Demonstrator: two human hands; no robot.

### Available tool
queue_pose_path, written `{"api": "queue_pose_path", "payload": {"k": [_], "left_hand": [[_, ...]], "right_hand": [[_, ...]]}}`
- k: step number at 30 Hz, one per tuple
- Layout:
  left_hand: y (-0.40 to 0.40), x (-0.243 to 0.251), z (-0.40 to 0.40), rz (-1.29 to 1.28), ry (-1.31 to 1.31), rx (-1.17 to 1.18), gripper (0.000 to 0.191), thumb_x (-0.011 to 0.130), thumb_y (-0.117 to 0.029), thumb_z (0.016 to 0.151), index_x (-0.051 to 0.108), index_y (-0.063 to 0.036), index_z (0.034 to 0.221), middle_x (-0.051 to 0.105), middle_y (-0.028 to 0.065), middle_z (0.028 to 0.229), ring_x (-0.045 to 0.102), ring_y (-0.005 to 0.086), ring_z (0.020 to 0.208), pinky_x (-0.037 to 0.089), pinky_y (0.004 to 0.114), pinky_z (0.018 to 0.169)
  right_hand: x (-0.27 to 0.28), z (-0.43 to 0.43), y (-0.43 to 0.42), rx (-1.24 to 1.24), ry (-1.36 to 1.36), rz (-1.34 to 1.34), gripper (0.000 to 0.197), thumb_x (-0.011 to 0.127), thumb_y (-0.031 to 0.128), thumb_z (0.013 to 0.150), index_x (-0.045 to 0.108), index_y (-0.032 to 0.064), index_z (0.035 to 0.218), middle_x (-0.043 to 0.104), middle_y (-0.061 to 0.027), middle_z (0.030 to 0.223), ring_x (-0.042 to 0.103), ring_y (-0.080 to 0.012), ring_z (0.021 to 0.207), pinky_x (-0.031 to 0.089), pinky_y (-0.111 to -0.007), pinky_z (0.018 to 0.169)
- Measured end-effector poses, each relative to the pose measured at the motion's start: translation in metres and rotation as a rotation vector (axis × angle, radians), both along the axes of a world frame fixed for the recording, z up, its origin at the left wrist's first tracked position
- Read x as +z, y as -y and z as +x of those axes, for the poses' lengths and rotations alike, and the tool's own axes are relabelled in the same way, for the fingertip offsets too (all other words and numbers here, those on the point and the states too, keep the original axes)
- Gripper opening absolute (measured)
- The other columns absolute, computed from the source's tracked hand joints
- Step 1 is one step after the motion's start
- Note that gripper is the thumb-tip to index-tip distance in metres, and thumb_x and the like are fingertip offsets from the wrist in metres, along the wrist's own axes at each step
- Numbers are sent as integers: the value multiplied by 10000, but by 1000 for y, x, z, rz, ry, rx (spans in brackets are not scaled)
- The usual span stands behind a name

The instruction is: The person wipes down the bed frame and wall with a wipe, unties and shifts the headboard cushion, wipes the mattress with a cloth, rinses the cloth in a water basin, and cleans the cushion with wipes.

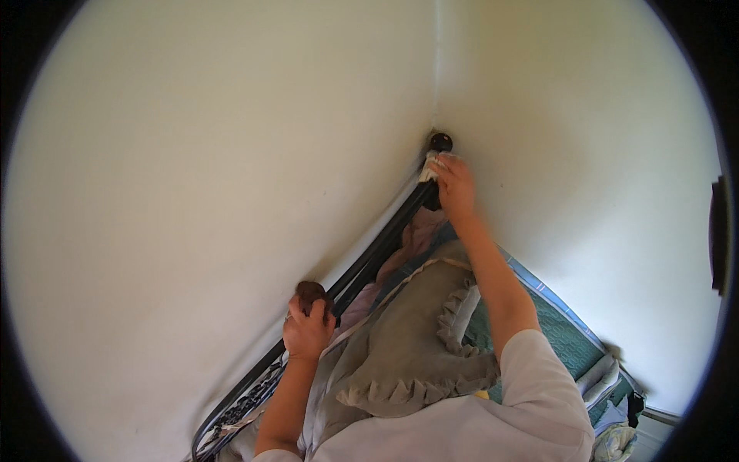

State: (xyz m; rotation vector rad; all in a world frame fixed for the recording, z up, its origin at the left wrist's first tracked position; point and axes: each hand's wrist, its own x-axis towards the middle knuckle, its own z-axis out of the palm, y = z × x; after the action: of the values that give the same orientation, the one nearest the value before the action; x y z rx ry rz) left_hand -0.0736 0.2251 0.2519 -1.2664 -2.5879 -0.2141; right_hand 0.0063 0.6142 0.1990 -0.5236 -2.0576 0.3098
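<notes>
In the corner of the room, my right hand (456, 185) presses a pale cloth (428, 169) onto the black metal bed frame (378, 245), just below its round black ball finial (441, 141). My left hand (305, 338) grips a dark brown, rounded bundle (312, 292) at the frame's top rail, lower left of the right hand. Whether that bundle is a cloth or a part of the bed cannot be made out. Below my right forearm lies a grey-brown pillow (398, 346) with a ruffled edge.
Pale walls (231, 173) meet behind the finial, close to the rail. Pink fabric (418, 234) lies beside the rail. A green quilted mattress cover (554, 317) with a blue border extends right. Folded fabric (615, 442) sits at the lower right, and a dark object (717, 237) at the right rim.
</notes>
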Motion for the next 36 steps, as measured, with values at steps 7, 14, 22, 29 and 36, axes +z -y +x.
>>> {"api": "queue_pose_path", "payload": {"k": [7, 14, 22, 29, 36], "left_hand": [[4, -3, 1, -30, -19, -1, 259, 673, -252, 659, 587, -194, 896, 491, 205, 1074, 607, 329, 660, 515, 406, 514], [-4, -4, -3, -12, -23, -44, 252, 676, -263, 662, 591, -191, 888, 485, 210, 1079, 607, 335, 709, 519, 409, 536], [4, -1, 3, -42, 14, -19, 242, 666, -262, 684, 605, -194, 908, 485, 220, 1084, 601, 350, 746, 521, 414, 559], [2, -2, 4, -11, 6, -57, 268, 693, -202, 661, 597, -175, 910, 484, 238, 1100, 604, 366, 644, 513, 432, 535], [2, -1, 1, -18, -59, -5, 251, 672, -235, 677, 579, -194, 906, 488, 228, 1091, 601, 364, 683, 511, 441, 531]], "right_hand": [[104, -54, -19, -104, -480, -201, 245, 603, -17, 762, 672, 102, 965, 618, -90, 981, 551, -287, 990, 457, -342, 870], [60, -48, -38, -407, 269, -41, 269, 590, 69, 790, 623, 98, 1055, 614, -111, 973, 576, -299, 876, 475, -374, 739], [209, -54, -33, -154, -673, -78, 247, 583, 105, 799, 610, 98, 1044, 588, -85, 1030, 595, -284, 864, 486, -380, 711], [112, -36, -31, -294, 406, -233, 234, 601, 178, 776, 641, 43, 962, 614, -164, 929, 593, -327, 838, 489, -418, 730], [-9, 76, 52, -261, -96, -520, 242, 632, 160, 781, 616, 20, 978, 630, -133, 869, 612, -258, 769, 492, -355, 716]]}}
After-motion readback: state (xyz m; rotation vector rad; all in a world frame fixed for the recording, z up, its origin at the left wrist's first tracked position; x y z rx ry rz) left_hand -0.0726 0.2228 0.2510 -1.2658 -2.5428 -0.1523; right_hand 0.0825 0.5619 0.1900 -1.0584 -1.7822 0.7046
